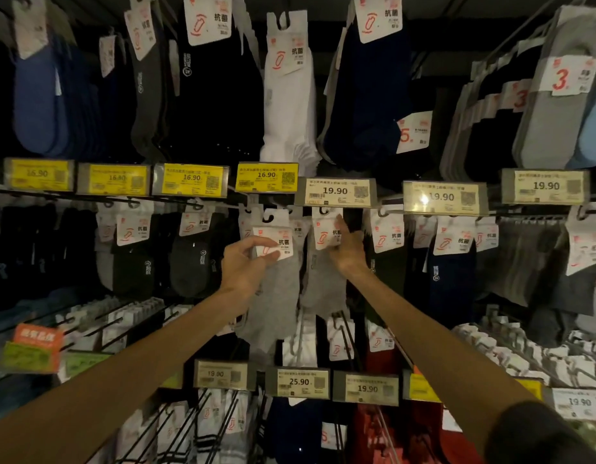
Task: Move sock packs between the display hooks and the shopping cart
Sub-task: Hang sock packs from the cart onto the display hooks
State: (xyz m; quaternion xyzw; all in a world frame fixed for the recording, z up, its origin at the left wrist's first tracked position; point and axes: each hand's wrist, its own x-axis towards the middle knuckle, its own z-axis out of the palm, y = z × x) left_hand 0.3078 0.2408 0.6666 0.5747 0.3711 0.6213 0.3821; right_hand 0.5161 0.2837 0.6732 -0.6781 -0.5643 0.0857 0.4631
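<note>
Sock wall, dim light, rows of packs on black wire hooks.

- Left hand [248,266]: thumb and fingertips pinch the white card header [273,244] of a grey sock pack [283,296]. The card is printed 抗菌 with a red sock outline. The pack hangs in the middle row, just below the yellow price tag [266,176]. Cannot tell if the card's hook slot sits on a hook or is off it.
- Right hand [350,252]: index finger [340,226] is straight, laid up against the card of the neighbouring grey pack [323,283], also marked 抗菌. The other fingers are hidden behind the hand, so I cannot tell whether they hold the card. This pack hangs under the white price tag [336,191].
- The two grey packs hang side by side, edges touching or nearly so.

Writing read:
- Middle rail: four yellow tags reading 16.90, then three pale tags reading 19.90, each with a QR square. The small print is too blurred to read.
- Lower rail: 19.90, 25.90 [299,382], 19.90, and 19.90 at far right.
- Top row: white socks [289,105] carded 抗菌; a card with a red "5" [413,132]; a grey pack's card with a red "3" [565,77].
- Orange sign [35,339] at lower left, characters illegible.
</note>
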